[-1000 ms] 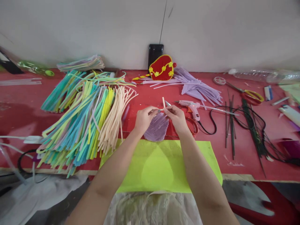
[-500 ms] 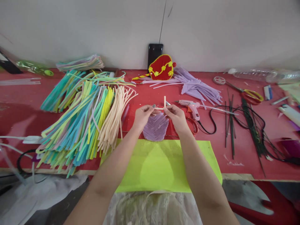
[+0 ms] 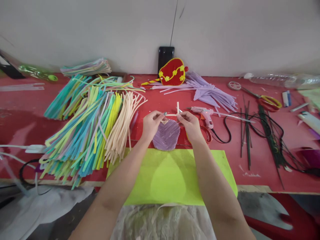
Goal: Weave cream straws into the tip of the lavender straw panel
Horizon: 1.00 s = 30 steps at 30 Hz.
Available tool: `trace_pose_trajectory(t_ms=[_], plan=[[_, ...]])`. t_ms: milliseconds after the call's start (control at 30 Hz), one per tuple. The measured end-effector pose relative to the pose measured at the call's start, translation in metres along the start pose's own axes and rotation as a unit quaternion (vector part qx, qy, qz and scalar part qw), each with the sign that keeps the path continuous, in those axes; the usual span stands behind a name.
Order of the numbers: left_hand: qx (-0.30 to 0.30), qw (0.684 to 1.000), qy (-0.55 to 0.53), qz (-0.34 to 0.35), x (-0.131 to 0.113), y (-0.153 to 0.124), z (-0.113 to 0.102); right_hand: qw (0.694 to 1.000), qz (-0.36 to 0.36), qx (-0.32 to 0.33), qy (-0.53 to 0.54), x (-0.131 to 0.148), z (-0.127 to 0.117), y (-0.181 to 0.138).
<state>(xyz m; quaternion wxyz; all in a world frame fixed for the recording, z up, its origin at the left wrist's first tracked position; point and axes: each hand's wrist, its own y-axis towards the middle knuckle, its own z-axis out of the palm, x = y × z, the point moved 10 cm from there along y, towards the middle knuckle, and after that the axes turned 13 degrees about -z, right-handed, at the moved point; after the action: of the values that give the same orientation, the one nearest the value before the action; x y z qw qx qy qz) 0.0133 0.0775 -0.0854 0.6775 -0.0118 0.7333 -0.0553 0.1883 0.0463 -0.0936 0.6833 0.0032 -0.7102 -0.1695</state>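
Observation:
Between my two hands stretches a cream pipe cleaner (image 3: 171,115), one end bent upright beside my right fingertips. My left hand (image 3: 150,126) pinches its left part, thumb against fingers. My right hand (image 3: 190,124) is closed on it near the bend. Just below the fingers lies a rounded purple piece made of pipe cleaners (image 3: 167,138) laid in a chevron pattern, with a bit of cream at its top. Behind my right hand are red-handled scissors (image 3: 207,134), partly hidden. A pink glue gun (image 3: 206,116) rests to the right of that hand.
Bundles of coloured pipe cleaners (image 3: 82,133) and cream ones (image 3: 121,126) cover the left. Purple stems (image 3: 215,95), a red decorated piece (image 3: 172,72) and a phone (image 3: 163,56) are at the back. Green wires (image 3: 267,133), a cable and yellow-red scissors (image 3: 270,102) lie right. A lime sheet (image 3: 140,180) is in front.
My right hand has shifted slightly right, away from the left, so more of the cream pipe cleaner shows between them. A cream bit at the top of the purple piece has come into view.

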Motion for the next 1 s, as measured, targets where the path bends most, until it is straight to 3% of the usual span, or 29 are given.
trace_pose_trajectory(t_ms=[233, 467, 867, 1000], plan=[[0.006, 0.999, 0.02, 0.025, -0.004, -0.002, 0.001, 1.0, 0.01, -0.002, -0.009, -0.005, 0.0, 0.0], [-0.012, 0.99, 0.109, 0.084, -0.019, -0.012, 0.004, 1.0, 0.007, 0.004, -0.009, -0.004, 0.001, 0.0], [-0.039, 0.989, 0.121, 0.077, -0.019, -0.013, 0.002, 1.0, 0.014, 0.017, -0.016, -0.008, 0.006, -0.001], [-0.022, 0.992, 0.096, 0.079, -0.017, -0.015, 0.007, 1.0, 0.018, 0.007, -0.009, -0.008, 0.004, -0.001]])
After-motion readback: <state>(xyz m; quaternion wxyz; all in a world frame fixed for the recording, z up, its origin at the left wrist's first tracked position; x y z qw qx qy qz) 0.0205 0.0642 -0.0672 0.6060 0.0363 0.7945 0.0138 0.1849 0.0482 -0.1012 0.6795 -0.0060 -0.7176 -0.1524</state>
